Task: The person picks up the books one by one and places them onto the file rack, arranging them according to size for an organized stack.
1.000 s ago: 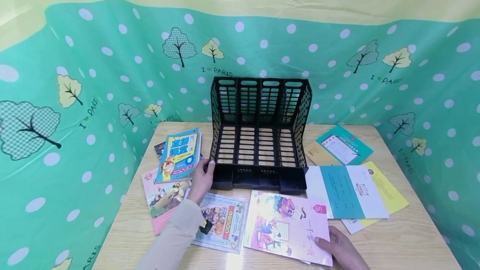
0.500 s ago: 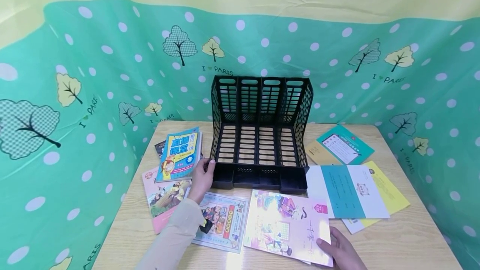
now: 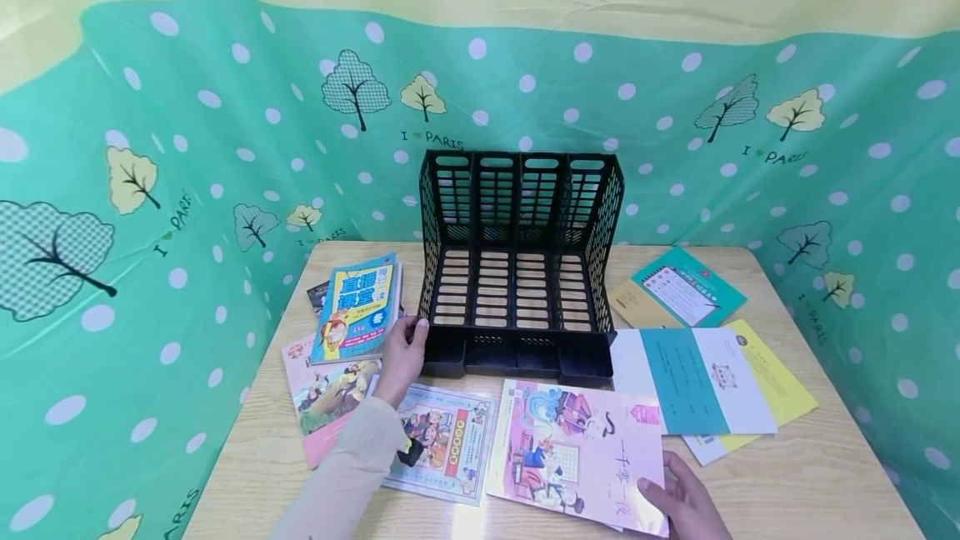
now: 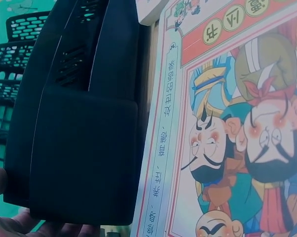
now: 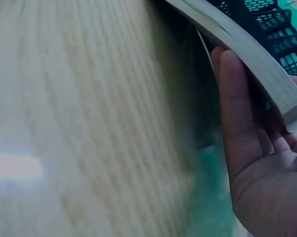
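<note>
A black file rack (image 3: 513, 340) with several upright compartments stands at the middle back of the table. My left hand (image 3: 403, 357) grips its front left corner; in the left wrist view the thumb and fingers (image 4: 25, 220) show at the end of the rack's black front (image 4: 84, 158). In front of the rack is a pink picture-covered book (image 3: 577, 457). My right hand (image 3: 686, 498) holds its near right corner, thumb on the cover and other fingers beneath. From the right wrist, the book's thick page edge (image 5: 257, 64) appears raised above the wooden table, with fingers under it.
A blue-bordered comic book (image 3: 468, 448) lies left of the pink one. Farther left, a blue and yellow book (image 3: 360, 315) overlaps a pink book (image 3: 330, 398). At right lie a white and teal book (image 3: 682, 382), a yellow one (image 3: 783, 382) and a green notebook (image 3: 697, 286).
My right hand has tilted the pink book slightly, and the glare on its cover has faded. My left hand stays on the rack's corner.
</note>
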The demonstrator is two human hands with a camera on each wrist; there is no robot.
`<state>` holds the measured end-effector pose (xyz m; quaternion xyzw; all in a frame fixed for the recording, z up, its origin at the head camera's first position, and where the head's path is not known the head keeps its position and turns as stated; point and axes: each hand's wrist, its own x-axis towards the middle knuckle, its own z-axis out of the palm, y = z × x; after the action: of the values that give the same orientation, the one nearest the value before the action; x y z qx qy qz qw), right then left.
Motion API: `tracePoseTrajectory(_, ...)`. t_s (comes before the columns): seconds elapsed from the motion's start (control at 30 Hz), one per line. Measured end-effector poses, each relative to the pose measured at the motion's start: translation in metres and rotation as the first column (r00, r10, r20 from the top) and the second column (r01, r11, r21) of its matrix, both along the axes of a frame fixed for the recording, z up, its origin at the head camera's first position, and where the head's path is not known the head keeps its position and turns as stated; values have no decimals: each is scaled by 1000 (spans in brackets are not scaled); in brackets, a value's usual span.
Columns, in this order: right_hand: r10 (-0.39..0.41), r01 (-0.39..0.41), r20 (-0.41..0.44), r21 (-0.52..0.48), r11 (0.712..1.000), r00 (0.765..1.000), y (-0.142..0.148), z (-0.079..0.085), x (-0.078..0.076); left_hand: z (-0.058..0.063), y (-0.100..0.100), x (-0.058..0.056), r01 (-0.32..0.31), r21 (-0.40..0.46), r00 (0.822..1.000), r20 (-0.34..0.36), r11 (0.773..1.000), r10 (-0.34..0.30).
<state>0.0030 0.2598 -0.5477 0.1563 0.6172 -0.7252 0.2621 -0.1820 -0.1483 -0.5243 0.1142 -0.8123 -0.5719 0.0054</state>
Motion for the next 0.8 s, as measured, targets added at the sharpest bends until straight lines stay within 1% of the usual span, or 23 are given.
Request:
tracePoseTrajectory(0.1,-15,16,-11,75,997,1000,-2,7,-3,0,0,0,-7,-1,1000,-2,1000,7)
tracePoseTrajectory(0.17,-23,24,-18,108,994,1000,-2,12,-6,-1,0,-1,-9,-5,1000,0,1000,9)
tracePoseTrajectory(0.37,-5,17,-60,199,980,998,-2,24,-12,1,1,1,-10,-4,1000,5,1000,10)
tracePoseTrajectory(0.53,-30,54,-78,324,945,997,-3,31,-20,1,1,2,-10,-8,1000,-4,1000,10)
tracePoseTrajectory(0.6,-25,54,-83,371,927,996,-1,34,-24,1,1,2,-14,-8,1000,-8,1000,13)
tracePoseTrajectory(0.7,-8,51,-107,407,912,994,2,38,-30,-1,1,1,-19,-5,1000,-12,1000,18)
tracePoseTrajectory(0.8,23,37,-137,421,906,990,6,43,-37,-1,1,0,-17,-5,1000,-10,1000,17)
